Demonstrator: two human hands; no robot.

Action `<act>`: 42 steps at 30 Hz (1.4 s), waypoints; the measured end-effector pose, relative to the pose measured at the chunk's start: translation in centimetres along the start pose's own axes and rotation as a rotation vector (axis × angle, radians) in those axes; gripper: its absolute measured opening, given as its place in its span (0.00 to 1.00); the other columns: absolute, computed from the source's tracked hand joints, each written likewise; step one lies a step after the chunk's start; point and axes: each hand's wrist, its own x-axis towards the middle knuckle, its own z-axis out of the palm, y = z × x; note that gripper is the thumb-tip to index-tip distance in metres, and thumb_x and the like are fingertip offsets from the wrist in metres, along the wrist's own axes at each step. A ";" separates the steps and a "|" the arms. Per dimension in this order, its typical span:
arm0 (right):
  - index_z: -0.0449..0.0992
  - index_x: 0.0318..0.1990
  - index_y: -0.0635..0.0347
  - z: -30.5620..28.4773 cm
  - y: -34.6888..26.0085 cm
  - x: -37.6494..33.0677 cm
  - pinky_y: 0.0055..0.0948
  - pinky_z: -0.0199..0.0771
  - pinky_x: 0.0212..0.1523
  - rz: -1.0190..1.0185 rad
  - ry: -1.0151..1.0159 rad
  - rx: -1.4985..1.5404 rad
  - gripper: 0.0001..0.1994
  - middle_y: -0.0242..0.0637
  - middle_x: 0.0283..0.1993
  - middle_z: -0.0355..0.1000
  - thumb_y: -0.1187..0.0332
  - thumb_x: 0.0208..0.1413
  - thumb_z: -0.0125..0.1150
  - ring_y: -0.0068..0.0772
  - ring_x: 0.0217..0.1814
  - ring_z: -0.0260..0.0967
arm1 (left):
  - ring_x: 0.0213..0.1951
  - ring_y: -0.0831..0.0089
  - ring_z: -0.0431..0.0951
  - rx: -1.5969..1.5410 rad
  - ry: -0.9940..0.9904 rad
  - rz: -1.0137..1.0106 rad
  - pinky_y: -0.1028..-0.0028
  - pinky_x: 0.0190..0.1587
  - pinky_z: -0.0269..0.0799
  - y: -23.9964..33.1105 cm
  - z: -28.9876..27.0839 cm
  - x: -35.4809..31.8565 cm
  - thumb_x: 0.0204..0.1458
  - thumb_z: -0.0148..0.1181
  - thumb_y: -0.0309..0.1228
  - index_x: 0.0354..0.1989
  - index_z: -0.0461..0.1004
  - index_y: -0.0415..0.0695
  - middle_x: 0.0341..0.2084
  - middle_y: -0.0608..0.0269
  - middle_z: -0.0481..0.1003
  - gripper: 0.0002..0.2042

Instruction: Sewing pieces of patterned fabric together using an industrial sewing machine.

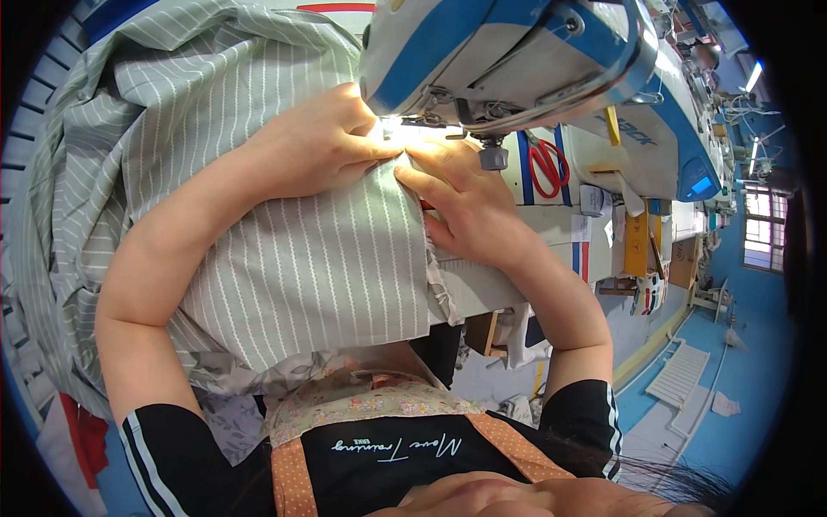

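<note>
A grey-green fabric with white stripes (310, 267) spreads across the sewing table and hangs over its near edge. My left hand (323, 142) lies on it with bent fingers, pinching the cloth close to the lit needle area. From the other side, my right hand (465, 194) grips the cloth's right edge, its fingertips meeting those of the left. Just above both hands is the head of a blue and white sewing machine (482, 52). Bright lamp light washes out the needle area, and the fingers partly hide the seam.
Red-handled scissors (548, 168) lie on the table right of my right hand. Beyond them stands a yellow box (637, 244) near the table's right end. A grey knob (493, 155) sticks down from the machine close to my right fingers. Bunched fabric fills the left side.
</note>
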 end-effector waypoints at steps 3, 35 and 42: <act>0.71 0.59 0.50 0.0 -0.1 0.1 0.47 0.67 0.64 -0.003 0.024 -0.016 0.31 0.40 0.65 0.64 0.71 0.42 0.67 0.51 0.68 0.60 | 0.33 0.62 0.69 -0.004 -0.024 0.001 0.66 0.36 0.69 -0.2 -0.2 0.0 0.48 0.66 0.26 0.44 0.83 0.56 0.23 0.67 0.68 0.15; 0.78 0.40 0.67 4.3 -12.0 -13.6 0.23 0.72 0.41 0.402 0.737 0.375 0.08 0.41 0.45 0.76 0.82 0.52 0.65 0.28 0.41 0.74 | 0.65 0.51 0.67 0.438 -0.141 -0.450 0.57 0.64 0.65 17.4 -6.2 -12.9 0.42 0.66 0.20 0.59 0.73 0.42 0.60 0.56 0.71 0.30; 0.78 0.42 0.66 6.7 -15.4 -13.7 0.20 0.72 0.35 0.832 0.748 0.980 0.06 0.36 0.40 0.78 0.75 0.60 0.61 0.24 0.37 0.75 | 0.48 0.56 0.76 0.046 0.074 -0.371 0.60 0.50 0.74 21.6 1.5 -7.9 0.39 0.70 0.24 0.48 0.76 0.40 0.45 0.57 0.75 0.23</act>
